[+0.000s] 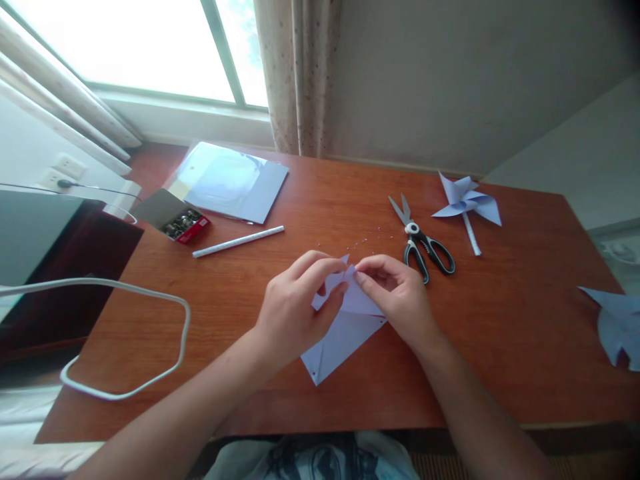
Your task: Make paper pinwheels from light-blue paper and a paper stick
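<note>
A pale blue sheet of paper [340, 340], cut into flaps, lies on the wooden table [500, 333] in front of me. My left hand [295, 310] pinches one flap and bends it toward the sheet's middle. My right hand [400, 297] pinches the paper from the other side, fingertips almost meeting the left ones. Both hands are closed on the paper. A corner of the sheet points toward me, with a small hole near its tip.
Black-handled scissors [423, 243] lie right of my hands. A finished paper pinwheel [467, 203] on a stick sits beyond them. A white paper stick [239, 241], an open box of pins [180, 223] and a paper pack [233, 180] lie at left. A white cable [125, 337] loops at the left edge.
</note>
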`<state>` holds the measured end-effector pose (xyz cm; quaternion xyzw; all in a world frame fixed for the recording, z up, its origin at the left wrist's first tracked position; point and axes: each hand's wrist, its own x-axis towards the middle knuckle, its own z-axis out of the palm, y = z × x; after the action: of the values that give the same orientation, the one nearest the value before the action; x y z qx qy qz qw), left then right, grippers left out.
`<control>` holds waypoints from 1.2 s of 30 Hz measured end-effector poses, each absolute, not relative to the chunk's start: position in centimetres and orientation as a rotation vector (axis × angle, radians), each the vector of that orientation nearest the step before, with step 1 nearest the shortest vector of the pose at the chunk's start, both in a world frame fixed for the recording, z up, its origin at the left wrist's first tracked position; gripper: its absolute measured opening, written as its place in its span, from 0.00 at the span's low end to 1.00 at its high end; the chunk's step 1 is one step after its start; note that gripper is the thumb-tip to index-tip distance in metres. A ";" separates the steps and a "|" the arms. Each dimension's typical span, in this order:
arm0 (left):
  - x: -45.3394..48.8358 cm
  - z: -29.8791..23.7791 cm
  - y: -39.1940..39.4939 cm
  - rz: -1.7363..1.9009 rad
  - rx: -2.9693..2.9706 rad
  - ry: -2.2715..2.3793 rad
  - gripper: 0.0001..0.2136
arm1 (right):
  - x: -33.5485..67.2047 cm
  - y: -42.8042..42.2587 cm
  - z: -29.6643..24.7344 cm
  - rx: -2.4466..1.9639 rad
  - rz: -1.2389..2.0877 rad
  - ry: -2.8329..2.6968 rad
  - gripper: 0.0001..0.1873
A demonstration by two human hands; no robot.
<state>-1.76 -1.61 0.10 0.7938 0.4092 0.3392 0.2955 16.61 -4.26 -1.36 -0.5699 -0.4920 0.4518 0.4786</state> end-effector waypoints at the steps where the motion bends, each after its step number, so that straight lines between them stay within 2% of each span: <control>1: -1.7 0.0 -1.6 0.874 2.088 1.080 0.07 | 16.5 -4.3 -1.4 -1.366 1.118 -1.176 0.03; 9: -1.3 -0.6 -1.5 0.787 1.999 1.101 0.03 | 16.2 -4.6 -1.5 -1.304 1.119 -1.124 0.06; 15: -1.2 -0.6 -1.4 0.798 1.859 1.060 0.04 | 16.5 -4.7 -1.7 -1.326 1.095 -1.209 0.04; 21: -1.3 -0.4 -1.3 0.773 1.798 1.070 0.05 | 16.5 -4.6 -1.4 -1.372 0.856 -1.417 0.01; 30: -1.4 -0.8 -1.1 0.747 1.769 1.031 0.06 | 16.4 -4.8 -0.7 -1.292 0.617 -1.577 0.07; 36: -1.3 -0.5 -1.0 0.768 1.539 0.985 0.08 | 16.6 -4.9 -0.8 -1.268 0.413 -1.697 0.11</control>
<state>-1.26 -1.03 -0.48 0.6495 0.4158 0.3242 0.5479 16.59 -4.95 -0.80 -0.5180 -0.6932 0.1685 0.4720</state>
